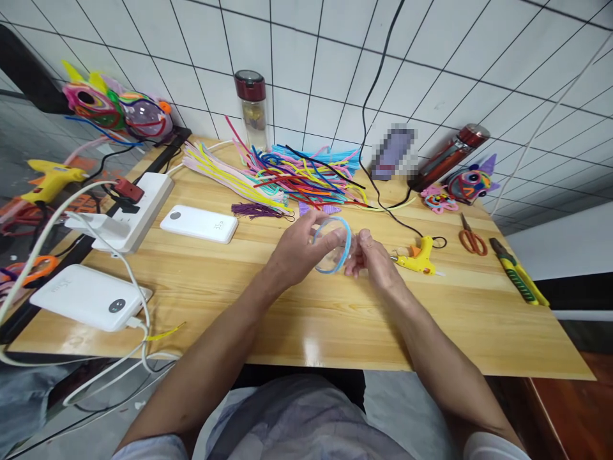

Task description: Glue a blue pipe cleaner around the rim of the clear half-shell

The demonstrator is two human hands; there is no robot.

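My left hand [301,249] is wrapped round a clear, rounded plastic piece [330,246] above the table, its thumb across the front. A light blue fuzzy strip, like a pipe cleaner, runs round it as a ring. At its right side my right hand [376,259] has thumb and fingers closed on the clear end; the fingertips are partly hidden. Just right of that hand lies a yellow hot glue gun [419,257]. Purple fuzzy pieces [330,209] lie behind the hands, beside a large heap of coloured pipe cleaners [306,172].
White power banks [198,223] and a power strip [138,211] with loose cables occupy the left side. A glass bottle [251,108] and a red flask [450,156] stand at the wall. Scissors [472,239], pliers [517,271] and a decorated ball [472,182] lie right.
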